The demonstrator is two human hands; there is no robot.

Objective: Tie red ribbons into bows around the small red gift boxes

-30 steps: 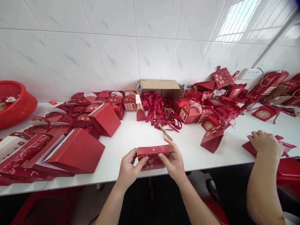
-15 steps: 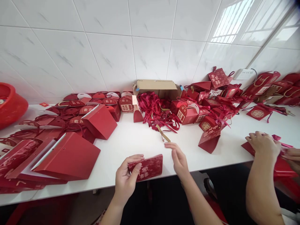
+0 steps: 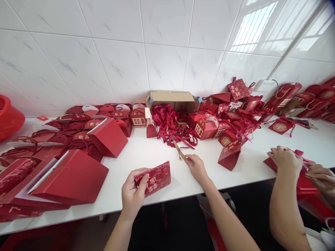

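Left hand grips a box; right hand at a gold strip

The left hand [image 3: 133,193] grasps a red printed box [image 3: 159,179] by its left end, thumb pressed on the printed face and the other fingers curled over the top edge and behind. The box is tilted, its right end higher, just over the front edge of the white bench [image 3: 154,153].

The right hand [image 3: 196,167] has thumb and forefinger nearly together at the near end of the gold strip [image 3: 179,150]; whether they pinch it firmly, I cannot tell. The strip's far end lies beside a heap of dark red ribbons [image 3: 165,118].
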